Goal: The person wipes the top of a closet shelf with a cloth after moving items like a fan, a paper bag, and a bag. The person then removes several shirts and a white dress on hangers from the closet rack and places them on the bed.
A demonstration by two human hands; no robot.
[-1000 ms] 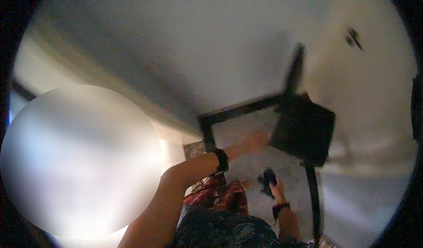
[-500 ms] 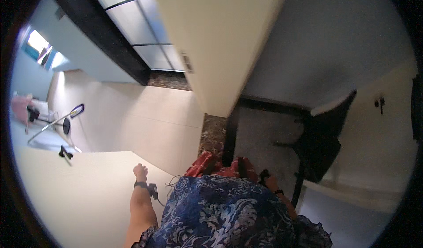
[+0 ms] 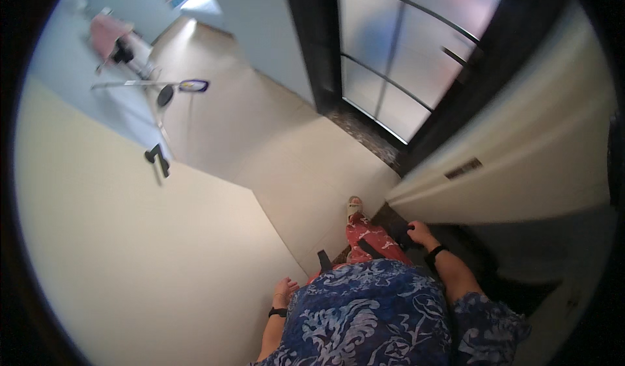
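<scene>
My left hand hangs low beside the pale door, close to my blue patterned top. Its fingers are loosely bent and somewhat apart, with nothing visible in them; a black band circles the wrist. On the right, my right hand is closed around a small dark object, whose kind I cannot make out against the dark background. A black band is on that wrist too. Below, one foot in a light sandal steps on the pale floor beyond the dark threshold.
The left door has a black lever handle. Ahead stands a dark-framed frosted glass door. At right is a cream panel with a latch plate. A stand with a long pole and a pink item line the left wall.
My view has turned left and moved toward the doorway. My right hand has come forward with the dark object; my left hand has drawn back nearer my body.
</scene>
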